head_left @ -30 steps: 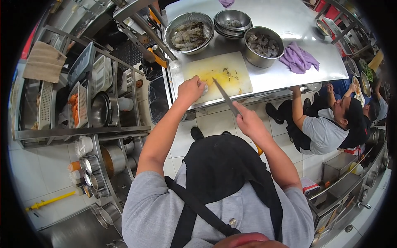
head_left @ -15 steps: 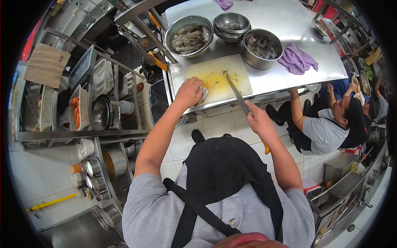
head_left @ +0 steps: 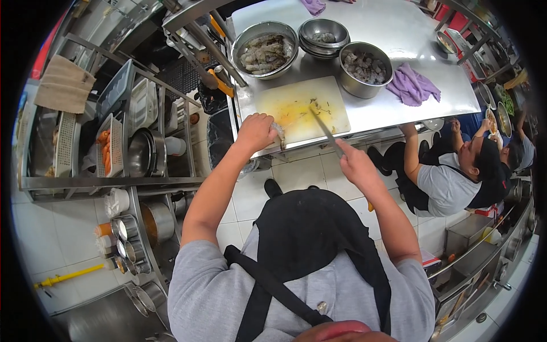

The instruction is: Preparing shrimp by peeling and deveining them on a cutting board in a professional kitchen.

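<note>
Shrimp [head_left: 278,132] on my feed, one grey piece, held at the near left corner of the pale cutting board [head_left: 316,86], its lower end hanging toward the worktop's near edge; whether it touches the board I can't tell from here. The left hand [head_left: 256,132] has it, fingers curled round the upper part. Over to the right hand [head_left: 358,165], closed on a knife [head_left: 327,134], and I've got the blade slanting far and left across the board, tip beside a scatter of dark scraps [head_left: 323,106]. Yellow wetness spreads over the middle of that board.

Beyond it on the steel worktop [head_left: 433,57], I count three groups of metalware: far left, a wide metal bowl [head_left: 265,27] loaded with whole shrimp; in the middle, stacked bowls [head_left: 336,51] with a little shrimp in the top one; to the right, a deep pot [head_left: 364,89] holding more. Just right of the pot lies a crumpled purple cloth [head_left: 414,85]. Farther right, I see a co-worker [head_left: 441,179] in a grey shirt.
</note>
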Available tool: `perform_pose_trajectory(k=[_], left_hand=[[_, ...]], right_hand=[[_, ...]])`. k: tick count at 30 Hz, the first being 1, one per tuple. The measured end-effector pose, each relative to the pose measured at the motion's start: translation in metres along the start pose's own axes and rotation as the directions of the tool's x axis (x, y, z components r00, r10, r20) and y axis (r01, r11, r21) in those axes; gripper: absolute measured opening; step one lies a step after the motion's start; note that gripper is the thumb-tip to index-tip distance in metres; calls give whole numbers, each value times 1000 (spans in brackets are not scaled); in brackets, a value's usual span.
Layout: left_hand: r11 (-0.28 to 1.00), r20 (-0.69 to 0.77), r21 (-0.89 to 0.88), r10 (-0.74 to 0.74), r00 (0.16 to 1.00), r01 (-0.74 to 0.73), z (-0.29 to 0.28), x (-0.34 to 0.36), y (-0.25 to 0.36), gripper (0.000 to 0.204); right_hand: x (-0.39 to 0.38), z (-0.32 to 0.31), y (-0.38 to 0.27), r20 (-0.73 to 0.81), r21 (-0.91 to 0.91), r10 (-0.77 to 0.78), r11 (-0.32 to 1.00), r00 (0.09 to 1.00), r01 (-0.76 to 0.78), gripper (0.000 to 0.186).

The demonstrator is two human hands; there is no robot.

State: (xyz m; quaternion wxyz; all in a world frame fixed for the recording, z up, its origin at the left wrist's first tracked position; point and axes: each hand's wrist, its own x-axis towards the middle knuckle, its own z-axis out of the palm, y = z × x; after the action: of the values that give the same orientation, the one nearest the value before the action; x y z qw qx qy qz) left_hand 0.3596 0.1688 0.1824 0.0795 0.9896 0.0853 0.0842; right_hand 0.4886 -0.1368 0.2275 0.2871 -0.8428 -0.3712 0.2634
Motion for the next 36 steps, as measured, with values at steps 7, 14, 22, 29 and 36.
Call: perform_pose_trajectory(k=[7,14,22,29,36], left_hand=[[990,30,-90,-102,994,105,-1,-2,8,18],[976,91,-151,-144,985,157,7,-3,4,20],[960,213,-222,-123,969,170,0,-5,8,32],[939,272,-141,-268,924,314,-7,10,17,32],[963,257,-152,-177,950,221,7,21,14,32]], right_hand=[[0,7,-11,-32,79,-146,986,989,148,53],[19,5,19,-57,47,71,997,996,-68,48],[8,-9,-8,-249,-44,-59,998,967,50,48],[9,13,-1,-241,414,91,910,966,18,32],[-30,51,36,-144,107,136,987,980,-121,32]])
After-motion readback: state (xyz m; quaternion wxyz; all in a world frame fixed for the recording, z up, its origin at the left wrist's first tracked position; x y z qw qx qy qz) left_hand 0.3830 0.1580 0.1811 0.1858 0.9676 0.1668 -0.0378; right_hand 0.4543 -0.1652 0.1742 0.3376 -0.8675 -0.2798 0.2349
